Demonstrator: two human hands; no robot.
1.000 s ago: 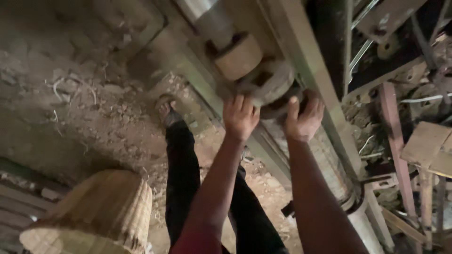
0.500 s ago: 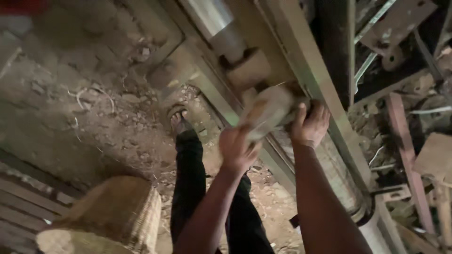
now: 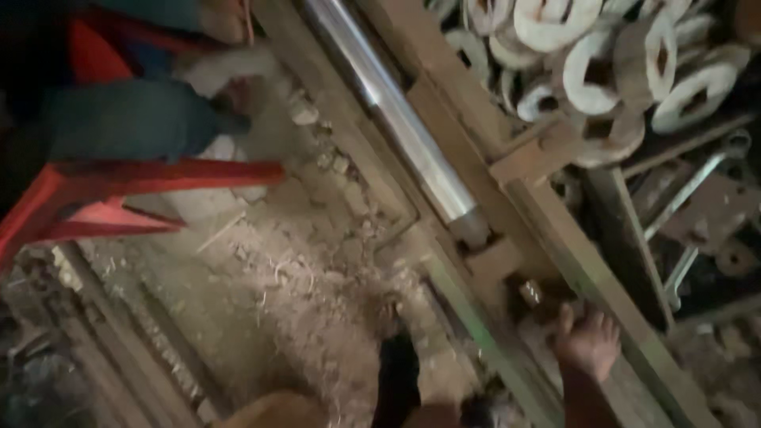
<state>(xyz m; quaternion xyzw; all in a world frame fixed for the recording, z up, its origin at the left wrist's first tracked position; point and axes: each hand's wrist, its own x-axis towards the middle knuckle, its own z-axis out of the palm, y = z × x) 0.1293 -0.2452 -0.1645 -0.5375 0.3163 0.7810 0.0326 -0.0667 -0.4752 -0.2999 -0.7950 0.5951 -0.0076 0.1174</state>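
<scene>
My right hand (image 3: 587, 342) lies flat with its fingers spread on the long wooden machine frame (image 3: 555, 230), at the lower right. It holds nothing. Just above it sits a small wooden block (image 3: 493, 263) at the end of a shiny metal rod (image 3: 396, 119) that runs diagonally up to the left. A heap of pale wooden discs with holes (image 3: 602, 63) fills the upper right, behind the frame. My left hand is out of view. My dark trouser leg (image 3: 396, 372) shows at the bottom middle.
Another person in teal trousers (image 3: 119, 119) sits on a red plastic stool (image 3: 119, 190) at the upper left. Wood chips and sawdust (image 3: 301, 293) cover the dirt floor. Metal wrenches and scrap (image 3: 690, 190) lie at the right. Wooden slats (image 3: 119, 349) run along the lower left.
The view has swung up along the machine. Both hands held a round wooden piece before; now only my right hand shows, empty and flat on the frame. The woven basket has almost left the view.
</scene>
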